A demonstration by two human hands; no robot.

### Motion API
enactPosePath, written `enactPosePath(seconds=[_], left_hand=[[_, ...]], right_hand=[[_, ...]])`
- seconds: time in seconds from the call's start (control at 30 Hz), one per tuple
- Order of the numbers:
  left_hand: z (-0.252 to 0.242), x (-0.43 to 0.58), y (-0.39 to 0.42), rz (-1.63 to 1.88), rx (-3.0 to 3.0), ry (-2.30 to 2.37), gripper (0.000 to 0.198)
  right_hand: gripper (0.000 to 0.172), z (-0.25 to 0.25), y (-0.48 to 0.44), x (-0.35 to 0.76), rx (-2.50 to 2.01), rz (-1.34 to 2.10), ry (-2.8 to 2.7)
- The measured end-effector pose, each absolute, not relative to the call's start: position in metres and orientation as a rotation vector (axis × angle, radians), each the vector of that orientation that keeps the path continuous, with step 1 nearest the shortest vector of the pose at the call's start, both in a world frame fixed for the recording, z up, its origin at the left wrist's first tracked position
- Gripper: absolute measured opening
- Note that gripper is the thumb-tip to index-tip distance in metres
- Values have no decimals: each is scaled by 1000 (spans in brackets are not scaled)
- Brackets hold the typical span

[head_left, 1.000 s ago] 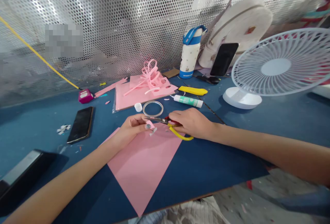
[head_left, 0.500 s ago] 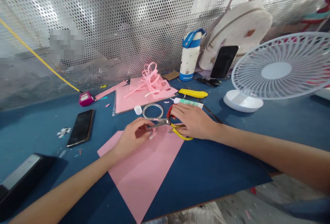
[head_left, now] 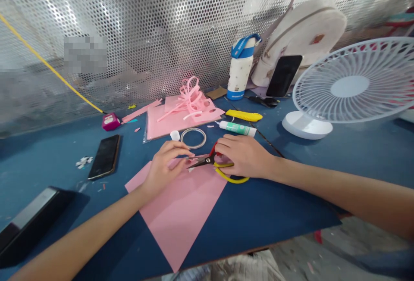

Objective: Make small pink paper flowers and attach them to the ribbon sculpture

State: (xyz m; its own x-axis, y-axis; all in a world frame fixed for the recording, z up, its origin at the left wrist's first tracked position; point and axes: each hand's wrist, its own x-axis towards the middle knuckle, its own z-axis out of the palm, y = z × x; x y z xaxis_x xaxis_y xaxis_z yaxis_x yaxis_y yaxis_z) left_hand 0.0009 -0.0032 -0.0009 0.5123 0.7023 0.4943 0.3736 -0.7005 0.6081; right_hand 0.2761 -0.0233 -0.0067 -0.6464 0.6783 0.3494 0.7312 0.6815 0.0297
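My right hand (head_left: pixel 244 156) is closed round the red and yellow handles of a pair of scissors (head_left: pixel 208 160). The blades point left and stand slightly apart, right by the fingertips of my left hand (head_left: pixel 168 162). Those fingertips pinch a small piece of pink paper (head_left: pixel 191 156), partly covered by the fingers and blades. Under both hands lies a large pink sheet of paper (head_left: pixel 181 212), one corner towards me. Just behind the hands is a roll of tape (head_left: pixel 193 138), with a small white cap (head_left: pixel 175 135) beside it.
Beyond lie pink sheets with curled strips (head_left: pixel 190 100), a glue tube (head_left: pixel 237 128) and a yellow cutter (head_left: pixel 244 115). A bottle (head_left: pixel 239 70), backpack (head_left: pixel 300 39) and fan (head_left: pixel 349 87) stand at the back right. On the left are a phone (head_left: pixel 104 157) and a black object (head_left: pixel 32 225).
The scissor blades have parted and dipped, and the yellow handle loop has swung down and right. My left fingers have straightened somewhat. The whole view has shifted slightly.
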Motion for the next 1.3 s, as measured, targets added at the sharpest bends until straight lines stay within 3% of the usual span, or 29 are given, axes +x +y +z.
enactPosePath(seconds=[0.1, 0.23, 0.4, 1.3], left_hand=[[-3, 2, -5, 1046, 2399, 878, 8], [-4, 3, -5, 1064, 2505, 867, 3], [-5, 5, -6, 1061, 2556, 883, 3], [-8, 3, -6, 1060, 2753, 747, 5]], right_hand=[[23, -7, -26, 275, -1109, -284, -2583], [26, -4, -31, 271, -1094, -427, -2585], [27, 2, -39, 266, -1068, -522, -2607], [22, 1, -39, 269, -1083, -377, -2607]])
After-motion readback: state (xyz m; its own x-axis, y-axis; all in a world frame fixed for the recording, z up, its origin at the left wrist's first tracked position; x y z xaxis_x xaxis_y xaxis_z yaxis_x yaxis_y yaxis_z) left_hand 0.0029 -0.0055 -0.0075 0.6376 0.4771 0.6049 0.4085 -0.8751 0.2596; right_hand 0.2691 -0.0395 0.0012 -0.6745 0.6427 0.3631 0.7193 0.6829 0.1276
